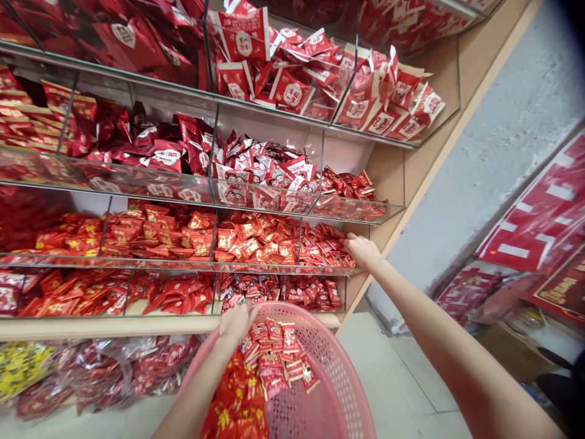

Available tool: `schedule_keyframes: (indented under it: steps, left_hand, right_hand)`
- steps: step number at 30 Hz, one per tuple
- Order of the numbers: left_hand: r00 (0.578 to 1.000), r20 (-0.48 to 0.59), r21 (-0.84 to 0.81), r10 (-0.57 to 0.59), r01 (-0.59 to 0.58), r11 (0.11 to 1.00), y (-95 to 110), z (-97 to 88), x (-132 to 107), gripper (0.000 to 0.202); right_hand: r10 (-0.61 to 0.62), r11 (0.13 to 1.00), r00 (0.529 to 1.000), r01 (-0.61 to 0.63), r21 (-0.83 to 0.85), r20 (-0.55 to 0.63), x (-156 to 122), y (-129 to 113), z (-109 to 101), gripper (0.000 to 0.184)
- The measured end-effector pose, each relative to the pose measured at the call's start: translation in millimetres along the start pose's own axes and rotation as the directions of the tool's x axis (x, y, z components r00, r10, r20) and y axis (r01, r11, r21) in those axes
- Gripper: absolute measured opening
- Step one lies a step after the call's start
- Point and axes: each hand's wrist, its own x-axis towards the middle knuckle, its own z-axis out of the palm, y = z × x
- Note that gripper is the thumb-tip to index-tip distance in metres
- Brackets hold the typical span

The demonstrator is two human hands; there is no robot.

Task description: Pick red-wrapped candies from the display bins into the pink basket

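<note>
My left hand (235,323) grips the far rim of a pink perforated basket (320,390), its fingers curled over the edge. Several small red wrapped candies (269,360) lie in the basket. My right hand (362,250) reaches into the right end bin (326,247) of the third shelf tier and rests on small red candy packets; its fingers are bent down among them, and I cannot see whether they hold any.
Glass-fronted shelf tiers (214,265) hold red candy packets in divided bins. Plastic bags of sweets (100,372) lie under the wooden shelf base. A grey wall (493,152) stands at right, with red boxes (543,225) stacked beyond. The floor is pale tile.
</note>
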Motion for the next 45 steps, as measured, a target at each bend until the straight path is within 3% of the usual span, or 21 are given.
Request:
schedule_keyframes:
  steps: [12, 21, 27, 34, 40, 45]
  left_hand:
    - [1.0, -0.011, -0.007, 0.005, -0.005, 1.0, -1, 3.5, 1, 0.055]
    - [1.0, 0.005, -0.001, -0.013, 0.013, 1.0, -2, 2.9, 1, 0.054]
    - [1.0, -0.022, -0.005, 0.0, 0.0, 1.0, -2, 4.1, 2, 0.054]
    - [0.999, -0.035, 0.007, 0.01, -0.01, 1.0, -2, 4.5, 1, 0.053]
    - [1.0, -0.028, 0.013, 0.007, -0.007, 1.0, -2, 4.9, 0, 0.054]
    - [1.0, -0.013, 0.006, 0.0, 0.0, 1.0, -2, 5.9, 1, 0.059]
  right_hand:
    - [-0.152, 0.986, 0.988, 0.15, -0.078, -0.023, -10, 9, 10, 0.022]
    - [0.01, 0.999, 0.991, -0.004, 0.042, -0.13, -17, 16, -2, 0.02]
    - [0.063, 0.985, 0.981, -0.032, 0.169, -0.182, -31, 24, -17, 0.024]
    - [0.15, 0.932, 0.945, -0.037, 0.361, -0.292, -49, 25, -19, 0.026]
    - [0.227, 0.801, 0.864, 0.097, 0.591, -0.449, -86, -14, -24, 0.027]
    - [0.234, 0.545, 0.895, 0.204, 0.813, -0.381, -137, -80, -14, 0.027]
